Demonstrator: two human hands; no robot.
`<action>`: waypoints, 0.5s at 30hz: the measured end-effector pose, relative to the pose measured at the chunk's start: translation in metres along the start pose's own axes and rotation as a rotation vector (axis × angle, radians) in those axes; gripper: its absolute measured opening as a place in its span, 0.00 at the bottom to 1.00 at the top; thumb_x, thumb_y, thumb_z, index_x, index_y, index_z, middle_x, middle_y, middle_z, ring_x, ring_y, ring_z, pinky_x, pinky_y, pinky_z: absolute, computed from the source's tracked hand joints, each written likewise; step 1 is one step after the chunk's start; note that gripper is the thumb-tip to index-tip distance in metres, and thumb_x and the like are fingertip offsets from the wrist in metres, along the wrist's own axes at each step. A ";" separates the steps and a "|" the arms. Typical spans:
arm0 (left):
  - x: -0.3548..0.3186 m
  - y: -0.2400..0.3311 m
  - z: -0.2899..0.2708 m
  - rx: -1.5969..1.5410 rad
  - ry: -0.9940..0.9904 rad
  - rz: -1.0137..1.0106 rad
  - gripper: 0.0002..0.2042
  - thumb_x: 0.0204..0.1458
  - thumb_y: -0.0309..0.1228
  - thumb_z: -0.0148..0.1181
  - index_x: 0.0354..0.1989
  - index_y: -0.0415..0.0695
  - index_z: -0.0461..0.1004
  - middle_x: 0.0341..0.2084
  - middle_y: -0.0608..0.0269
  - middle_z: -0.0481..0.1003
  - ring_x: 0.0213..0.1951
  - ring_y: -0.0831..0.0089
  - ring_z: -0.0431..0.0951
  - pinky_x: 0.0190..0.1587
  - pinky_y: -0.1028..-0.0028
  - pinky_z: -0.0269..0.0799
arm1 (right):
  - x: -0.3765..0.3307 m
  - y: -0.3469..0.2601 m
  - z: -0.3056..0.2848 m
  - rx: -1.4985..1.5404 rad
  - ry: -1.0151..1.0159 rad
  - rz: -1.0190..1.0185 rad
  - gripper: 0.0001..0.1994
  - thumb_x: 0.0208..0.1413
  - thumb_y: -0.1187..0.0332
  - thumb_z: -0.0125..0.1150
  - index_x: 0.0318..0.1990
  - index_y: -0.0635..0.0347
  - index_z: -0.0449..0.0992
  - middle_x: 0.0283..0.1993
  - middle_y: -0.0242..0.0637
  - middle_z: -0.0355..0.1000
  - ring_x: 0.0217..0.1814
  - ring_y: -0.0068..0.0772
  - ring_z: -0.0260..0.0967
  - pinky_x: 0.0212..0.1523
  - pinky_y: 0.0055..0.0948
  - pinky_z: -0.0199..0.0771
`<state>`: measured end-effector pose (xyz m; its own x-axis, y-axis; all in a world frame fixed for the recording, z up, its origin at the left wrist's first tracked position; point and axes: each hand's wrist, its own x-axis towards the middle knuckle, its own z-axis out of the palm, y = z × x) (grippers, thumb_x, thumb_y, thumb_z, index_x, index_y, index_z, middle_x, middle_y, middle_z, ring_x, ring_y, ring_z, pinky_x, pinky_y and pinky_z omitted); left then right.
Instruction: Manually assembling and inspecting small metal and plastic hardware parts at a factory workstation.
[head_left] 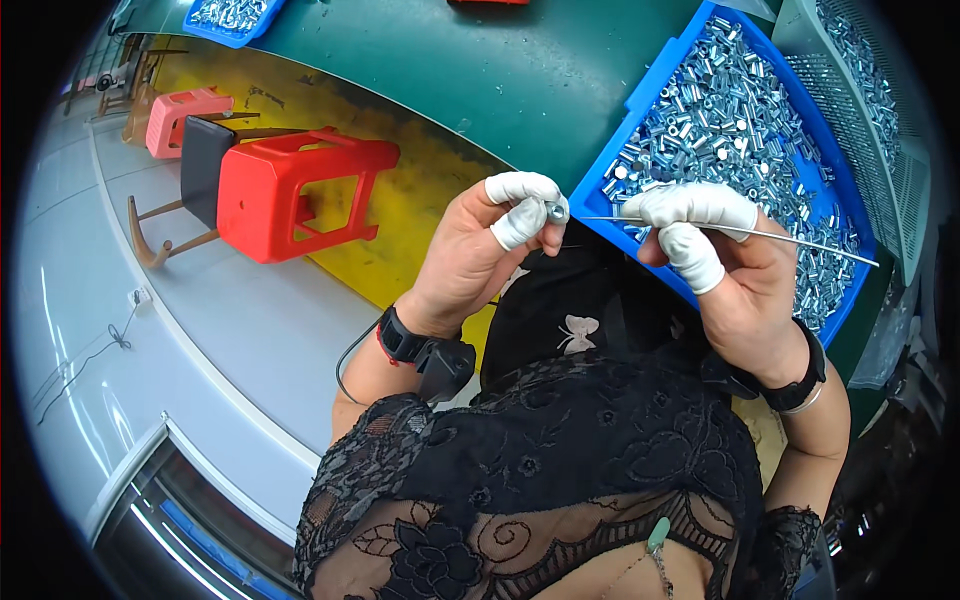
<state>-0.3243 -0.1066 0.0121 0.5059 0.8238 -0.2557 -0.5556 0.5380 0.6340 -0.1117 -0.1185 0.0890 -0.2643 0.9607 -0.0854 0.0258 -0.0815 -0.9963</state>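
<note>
My left hand (480,240) pinches a small metal sleeve (557,212) between thumb and forefinger, both in white finger cots. Its round end faces the rod. In my right hand (725,265) a thin metal rod (825,246) is gripped between the white-covered thumb and fingers. The rod lies almost level, and its left tip stops close to the sleeve; whether they touch I cannot tell. Beneath and beyond my right hand is a blue tray (640,103) with many small shiny metal sleeves (740,110).
A pale green perforated basket (835,85) with more metal parts stands right of the tray. On the green table (450,75), another blue tray (238,38) sits far left. A red plastic stool (265,205), a black chair (205,170) and a pink stool (165,125) are on the left.
</note>
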 end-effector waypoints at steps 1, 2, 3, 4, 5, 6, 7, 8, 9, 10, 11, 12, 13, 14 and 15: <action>-0.001 0.000 -0.001 0.002 -0.002 0.000 0.09 0.54 0.29 0.53 0.42 0.43 0.71 0.32 0.62 0.71 0.32 0.73 0.67 0.36 0.74 0.63 | 0.000 0.001 0.000 -0.001 0.001 0.004 0.07 0.56 0.74 0.51 0.40 0.65 0.71 0.42 0.42 0.72 0.33 0.24 0.68 0.36 0.23 0.70; -0.001 0.000 -0.003 0.005 -0.004 0.001 0.09 0.54 0.29 0.53 0.42 0.43 0.71 0.32 0.62 0.71 0.31 0.73 0.67 0.36 0.74 0.63 | 0.000 0.004 0.001 -0.023 -0.013 -0.018 0.06 0.56 0.75 0.51 0.40 0.65 0.71 0.42 0.43 0.71 0.33 0.24 0.68 0.36 0.23 0.70; -0.002 0.000 -0.004 0.006 -0.007 0.002 0.09 0.54 0.29 0.53 0.42 0.43 0.71 0.33 0.62 0.71 0.31 0.73 0.67 0.36 0.74 0.63 | 0.001 0.006 0.001 -0.048 -0.026 -0.040 0.06 0.56 0.75 0.51 0.40 0.65 0.71 0.42 0.43 0.71 0.33 0.24 0.69 0.36 0.23 0.70; -0.002 0.000 -0.004 0.003 -0.007 0.001 0.09 0.54 0.29 0.53 0.42 0.43 0.71 0.33 0.62 0.71 0.31 0.73 0.67 0.36 0.74 0.63 | 0.001 0.007 0.001 -0.072 -0.040 -0.062 0.06 0.56 0.75 0.51 0.40 0.65 0.71 0.42 0.44 0.71 0.33 0.24 0.69 0.36 0.24 0.70; -0.002 0.000 -0.004 -0.003 -0.003 0.000 0.09 0.53 0.29 0.53 0.42 0.43 0.71 0.33 0.62 0.71 0.31 0.73 0.68 0.36 0.74 0.63 | 0.001 0.007 0.002 -0.072 -0.041 -0.059 0.06 0.56 0.75 0.51 0.40 0.65 0.71 0.42 0.44 0.71 0.33 0.24 0.69 0.36 0.24 0.70; -0.003 0.000 -0.004 -0.009 0.001 -0.001 0.09 0.53 0.29 0.53 0.42 0.43 0.71 0.32 0.61 0.71 0.31 0.73 0.68 0.36 0.74 0.63 | 0.002 0.008 0.002 -0.083 -0.050 -0.070 0.06 0.56 0.76 0.51 0.40 0.66 0.71 0.42 0.44 0.71 0.33 0.25 0.69 0.36 0.24 0.71; -0.003 0.000 -0.004 -0.015 0.005 -0.002 0.09 0.53 0.29 0.53 0.42 0.43 0.71 0.32 0.61 0.71 0.31 0.73 0.68 0.35 0.74 0.63 | 0.002 0.008 0.003 -0.093 -0.060 -0.082 0.06 0.56 0.76 0.51 0.40 0.66 0.71 0.42 0.45 0.71 0.33 0.25 0.69 0.36 0.24 0.71; -0.003 0.000 -0.004 -0.017 0.005 -0.003 0.09 0.53 0.29 0.53 0.42 0.43 0.71 0.32 0.61 0.71 0.31 0.73 0.68 0.35 0.74 0.63 | 0.003 0.008 0.004 -0.105 -0.069 -0.094 0.06 0.56 0.76 0.51 0.39 0.66 0.71 0.42 0.45 0.71 0.33 0.25 0.69 0.36 0.24 0.71; -0.003 0.000 -0.005 -0.032 0.003 -0.004 0.09 0.53 0.28 0.53 0.42 0.42 0.71 0.33 0.62 0.71 0.32 0.74 0.68 0.36 0.74 0.64 | 0.004 0.008 0.004 -0.105 -0.069 -0.092 0.06 0.56 0.76 0.51 0.39 0.66 0.71 0.42 0.45 0.71 0.33 0.25 0.69 0.36 0.24 0.71; -0.003 0.000 -0.005 -0.046 0.001 -0.004 0.09 0.53 0.28 0.53 0.42 0.42 0.71 0.33 0.62 0.72 0.32 0.74 0.69 0.36 0.75 0.65 | 0.005 0.008 0.005 -0.121 -0.074 -0.103 0.06 0.56 0.76 0.51 0.39 0.66 0.72 0.42 0.45 0.71 0.33 0.25 0.69 0.36 0.24 0.71; -0.004 -0.001 -0.006 -0.061 -0.001 -0.004 0.09 0.53 0.27 0.53 0.42 0.41 0.71 0.33 0.62 0.72 0.32 0.74 0.70 0.36 0.75 0.66 | 0.005 0.008 0.006 -0.137 -0.079 -0.114 0.06 0.56 0.76 0.51 0.39 0.66 0.72 0.42 0.45 0.71 0.34 0.25 0.69 0.36 0.23 0.71; -0.004 0.000 -0.007 -0.063 0.001 -0.005 0.09 0.53 0.27 0.53 0.42 0.41 0.71 0.33 0.62 0.72 0.32 0.74 0.70 0.36 0.75 0.66 | 0.006 0.009 0.007 -0.153 -0.084 -0.125 0.06 0.56 0.76 0.51 0.39 0.66 0.72 0.42 0.45 0.71 0.34 0.25 0.69 0.35 0.23 0.71; -0.005 0.000 -0.007 -0.067 -0.002 -0.014 0.09 0.53 0.27 0.54 0.42 0.41 0.71 0.33 0.62 0.72 0.32 0.74 0.70 0.36 0.75 0.66 | 0.007 0.009 0.007 -0.153 -0.083 -0.123 0.06 0.56 0.76 0.51 0.39 0.66 0.72 0.42 0.45 0.71 0.34 0.25 0.69 0.35 0.23 0.71; -0.005 0.001 -0.008 -0.072 -0.005 -0.022 0.09 0.53 0.28 0.54 0.42 0.41 0.71 0.33 0.62 0.72 0.32 0.74 0.70 0.36 0.75 0.66 | 0.008 0.009 0.008 -0.160 -0.090 -0.130 0.06 0.56 0.76 0.51 0.39 0.66 0.72 0.42 0.45 0.71 0.33 0.26 0.69 0.35 0.23 0.71; -0.006 0.001 -0.009 -0.077 -0.007 -0.029 0.09 0.53 0.28 0.54 0.42 0.41 0.71 0.33 0.62 0.72 0.32 0.74 0.70 0.36 0.75 0.66 | 0.009 0.010 0.009 -0.166 -0.097 -0.137 0.06 0.55 0.76 0.51 0.39 0.66 0.72 0.42 0.45 0.71 0.33 0.26 0.70 0.35 0.23 0.72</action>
<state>-0.3339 -0.1089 0.0080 0.5274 0.8063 -0.2679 -0.5891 0.5743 0.5685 -0.1227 -0.1130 0.0784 -0.3670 0.9292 0.0424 0.1399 0.1003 -0.9851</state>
